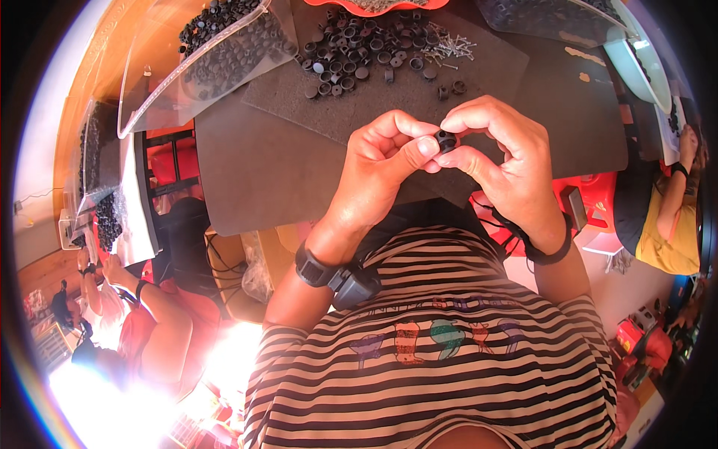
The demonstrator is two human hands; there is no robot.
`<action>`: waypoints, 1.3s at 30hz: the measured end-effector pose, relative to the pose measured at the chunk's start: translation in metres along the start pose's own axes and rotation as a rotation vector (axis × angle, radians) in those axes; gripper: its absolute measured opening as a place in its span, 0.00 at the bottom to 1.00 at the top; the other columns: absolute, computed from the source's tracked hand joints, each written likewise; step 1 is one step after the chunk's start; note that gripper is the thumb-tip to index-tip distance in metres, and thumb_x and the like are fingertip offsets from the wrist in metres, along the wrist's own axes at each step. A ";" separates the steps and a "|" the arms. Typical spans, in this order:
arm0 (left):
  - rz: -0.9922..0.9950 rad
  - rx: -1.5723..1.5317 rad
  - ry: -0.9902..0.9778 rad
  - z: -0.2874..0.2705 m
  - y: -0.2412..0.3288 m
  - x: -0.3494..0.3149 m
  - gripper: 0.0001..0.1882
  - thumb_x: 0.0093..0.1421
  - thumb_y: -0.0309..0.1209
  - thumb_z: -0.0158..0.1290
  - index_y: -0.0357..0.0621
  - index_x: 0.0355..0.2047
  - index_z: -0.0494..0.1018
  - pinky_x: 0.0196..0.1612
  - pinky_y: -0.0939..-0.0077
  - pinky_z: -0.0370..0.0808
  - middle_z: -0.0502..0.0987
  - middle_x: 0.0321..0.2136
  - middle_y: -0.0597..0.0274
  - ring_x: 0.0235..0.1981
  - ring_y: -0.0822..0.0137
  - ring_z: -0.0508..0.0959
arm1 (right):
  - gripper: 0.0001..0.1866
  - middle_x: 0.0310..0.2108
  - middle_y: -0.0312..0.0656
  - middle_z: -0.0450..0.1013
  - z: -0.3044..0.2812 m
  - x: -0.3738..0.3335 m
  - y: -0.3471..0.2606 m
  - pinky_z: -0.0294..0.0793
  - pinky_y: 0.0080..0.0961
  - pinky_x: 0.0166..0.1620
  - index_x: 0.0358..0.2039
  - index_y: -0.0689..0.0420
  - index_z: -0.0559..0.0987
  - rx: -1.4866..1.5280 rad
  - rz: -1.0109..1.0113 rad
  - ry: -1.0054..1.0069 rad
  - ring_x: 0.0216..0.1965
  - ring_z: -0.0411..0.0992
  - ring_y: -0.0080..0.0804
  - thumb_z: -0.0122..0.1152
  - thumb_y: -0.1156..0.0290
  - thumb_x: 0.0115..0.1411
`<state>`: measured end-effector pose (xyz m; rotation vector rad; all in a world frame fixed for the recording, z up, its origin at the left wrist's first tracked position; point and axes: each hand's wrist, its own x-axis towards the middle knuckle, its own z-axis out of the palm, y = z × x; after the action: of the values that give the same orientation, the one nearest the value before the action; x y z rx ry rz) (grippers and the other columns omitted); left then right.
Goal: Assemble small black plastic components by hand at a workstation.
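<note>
The left hand point(380, 163) and right hand point(513, 150) pinch, fingertips nearly together, one small black part point(446, 141) above the counter point(247, 176), toward its near edge. Possible fault: the part slips and falls past that edge, or rolls among loose black pieces point(350, 56) toward the far edge. Probable cause: narrow fingertip contact.

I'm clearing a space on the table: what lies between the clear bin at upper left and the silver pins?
A loose heap of black parts lies between the clear bin and the silver pins, in the head view.
</note>
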<state>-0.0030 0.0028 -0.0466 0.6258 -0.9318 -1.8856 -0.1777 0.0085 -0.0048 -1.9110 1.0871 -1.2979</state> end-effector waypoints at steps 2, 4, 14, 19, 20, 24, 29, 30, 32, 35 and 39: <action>-0.006 0.001 0.000 0.000 0.001 -0.001 0.06 0.60 0.26 0.54 0.40 0.37 0.72 0.39 0.79 0.74 0.78 0.35 0.60 0.34 0.74 0.76 | 0.12 0.25 0.39 0.73 -0.001 0.000 -0.001 0.71 0.22 0.30 0.29 0.61 0.76 0.018 0.010 -0.003 0.26 0.74 0.29 0.68 0.78 0.44; -0.013 0.000 -0.006 0.000 0.001 -0.001 0.06 0.60 0.26 0.54 0.40 0.38 0.72 0.39 0.79 0.74 0.78 0.35 0.60 0.34 0.74 0.76 | 0.11 0.24 0.39 0.73 -0.001 0.000 0.000 0.71 0.22 0.30 0.29 0.61 0.76 0.031 0.020 -0.003 0.26 0.74 0.29 0.69 0.78 0.44; 0.012 -0.091 -0.042 0.006 0.002 -0.002 0.07 0.60 0.27 0.55 0.40 0.38 0.72 0.39 0.78 0.74 0.77 0.32 0.62 0.33 0.73 0.76 | 0.09 0.25 0.40 0.73 -0.001 -0.001 -0.002 0.73 0.19 0.30 0.27 0.63 0.72 0.190 0.035 0.009 0.26 0.75 0.25 0.66 0.81 0.49; 0.018 -0.061 -0.035 0.008 0.005 -0.001 0.08 0.59 0.27 0.55 0.40 0.39 0.72 0.39 0.78 0.74 0.77 0.33 0.62 0.33 0.73 0.76 | 0.09 0.27 0.41 0.72 -0.003 0.001 -0.003 0.75 0.19 0.32 0.27 0.64 0.72 0.224 0.019 0.001 0.26 0.75 0.25 0.65 0.83 0.49; 0.015 -0.057 -0.026 0.009 0.004 -0.001 0.08 0.59 0.27 0.55 0.40 0.39 0.72 0.39 0.78 0.74 0.77 0.33 0.63 0.33 0.73 0.76 | 0.09 0.27 0.42 0.72 -0.003 0.001 -0.003 0.75 0.19 0.32 0.27 0.64 0.72 0.225 0.009 -0.008 0.26 0.75 0.26 0.65 0.84 0.49; 0.009 -0.045 -0.026 0.007 0.005 -0.001 0.07 0.59 0.26 0.55 0.40 0.38 0.72 0.40 0.78 0.74 0.77 0.33 0.62 0.33 0.73 0.76 | 0.09 0.31 0.43 0.72 -0.005 0.002 -0.003 0.77 0.21 0.36 0.28 0.65 0.72 0.263 0.016 -0.049 0.30 0.75 0.26 0.63 0.86 0.49; 0.047 -0.022 -0.029 0.008 0.008 0.000 0.06 0.60 0.26 0.55 0.40 0.37 0.72 0.42 0.77 0.75 0.78 0.35 0.59 0.37 0.71 0.78 | 0.09 0.35 0.44 0.71 -0.005 0.000 -0.002 0.79 0.23 0.41 0.30 0.65 0.72 0.375 0.090 -0.038 0.36 0.74 0.27 0.62 0.88 0.49; 0.049 -0.009 -0.038 0.008 0.010 -0.002 0.06 0.60 0.26 0.55 0.40 0.37 0.71 0.43 0.76 0.75 0.78 0.35 0.59 0.38 0.71 0.78 | 0.10 0.35 0.44 0.70 -0.006 -0.001 -0.003 0.79 0.24 0.42 0.30 0.65 0.72 0.387 0.098 -0.047 0.37 0.73 0.28 0.62 0.88 0.49; 0.043 -0.013 -0.035 0.008 0.009 -0.004 0.06 0.60 0.26 0.55 0.39 0.37 0.71 0.43 0.76 0.75 0.78 0.36 0.58 0.39 0.70 0.78 | 0.10 0.35 0.43 0.70 -0.005 -0.003 -0.003 0.79 0.24 0.42 0.31 0.65 0.73 0.398 0.108 -0.048 0.37 0.73 0.28 0.63 0.87 0.49; 0.035 -0.027 -0.025 0.008 0.007 -0.004 0.06 0.60 0.26 0.55 0.40 0.37 0.71 0.45 0.75 0.75 0.78 0.37 0.58 0.41 0.68 0.78 | 0.12 0.35 0.43 0.71 -0.004 -0.004 -0.004 0.78 0.24 0.42 0.33 0.66 0.74 0.404 0.133 -0.043 0.37 0.73 0.27 0.64 0.86 0.49; 0.026 -0.092 -0.042 0.007 0.005 -0.003 0.06 0.60 0.26 0.54 0.40 0.37 0.71 0.46 0.73 0.75 0.78 0.38 0.57 0.44 0.67 0.77 | 0.13 0.35 0.42 0.71 -0.004 -0.003 -0.005 0.77 0.24 0.43 0.36 0.66 0.75 0.369 0.131 -0.046 0.37 0.73 0.27 0.65 0.84 0.49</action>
<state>-0.0043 0.0059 -0.0387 0.5181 -0.8706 -1.9134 -0.1808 0.0134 -0.0002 -1.5625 0.8641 -1.2729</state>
